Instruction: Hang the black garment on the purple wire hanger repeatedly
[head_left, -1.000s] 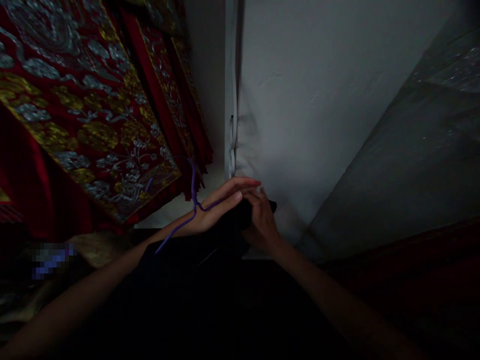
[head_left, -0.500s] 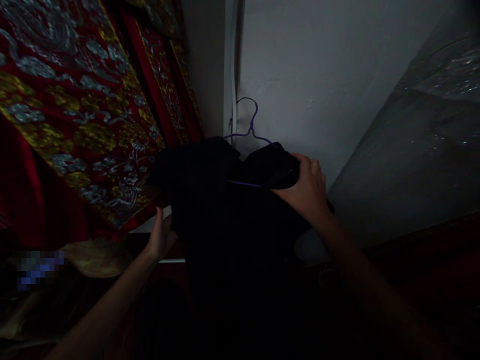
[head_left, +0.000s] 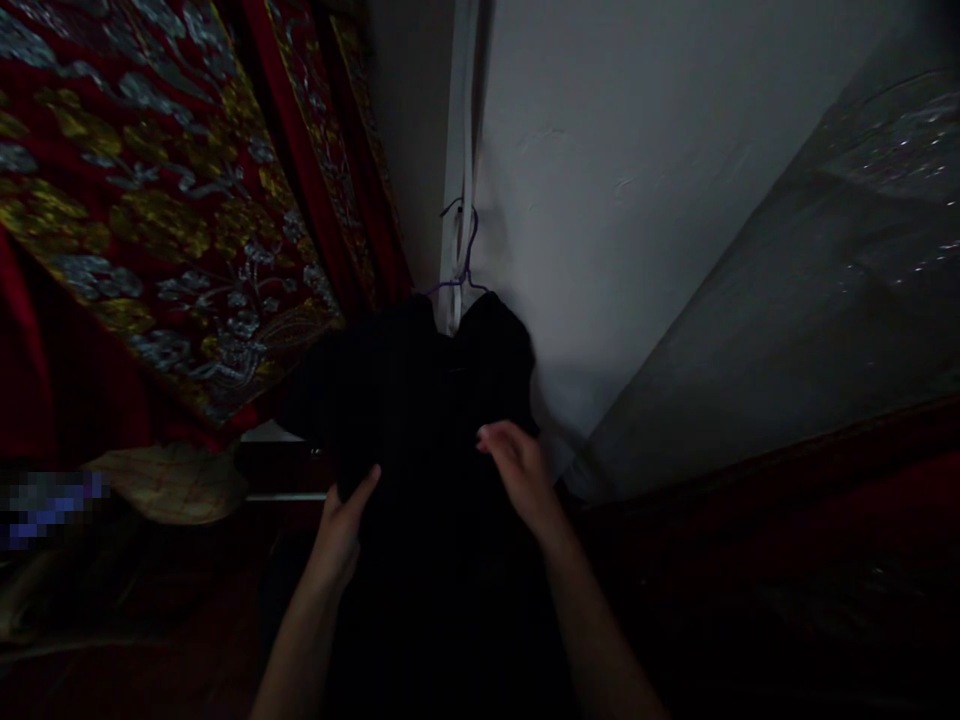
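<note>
While the dark shirt hangs upright in front of the person, its cloth is so near black that folds and seams barely show. From its neckline rises the purple hanger, whose hook meets a pale cord directly above the shirt; what the hook is caught on is too dim to make out. At the shirt's left edge is the left hand, thumb laid over the front and the other fingers mostly hidden, so I cannot tell whether it is clamped on the fabric. Before the shirt's right half is the right hand, fingers curled and tips drawn together; whether they pinch cloth, I cannot tell. Left of the shirt and above it spreads a red cloth embroidered in gold and silver; lower left lies a checked cloth. Beyond the shirt, upper right, stands a whitish panel.
</note>
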